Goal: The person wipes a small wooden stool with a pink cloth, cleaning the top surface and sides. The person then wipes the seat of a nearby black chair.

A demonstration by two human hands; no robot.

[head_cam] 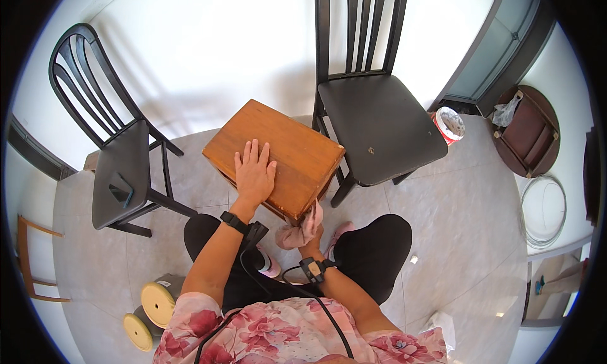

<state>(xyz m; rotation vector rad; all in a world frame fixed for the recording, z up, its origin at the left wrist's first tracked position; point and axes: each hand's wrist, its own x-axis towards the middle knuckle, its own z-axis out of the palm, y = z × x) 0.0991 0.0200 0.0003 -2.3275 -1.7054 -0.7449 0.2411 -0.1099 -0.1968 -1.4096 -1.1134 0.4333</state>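
Note:
A brown wooden stool (294, 150) with a rectangular top stands before my knees, turned at an angle. Flat on its top, towards the left, rests my left hand (254, 177), fingers slightly spread and holding nothing. My right hand (311, 244) is below the stool's near corner, holding a pink cloth (298, 231) against the side or leg there. The bunched cloth hides most of the right fingers, and the top covers much of the stool's lower frame.
Right of the stool is a black chair (379, 127), close against it. Another black chair (125, 169) at the left carries a phone (121, 191). A white bucket (449, 124), a round brown stool (528, 131) and a wire coil (544, 211) lie further right. Yellow-ended cylinders (156, 304) are at lower left.

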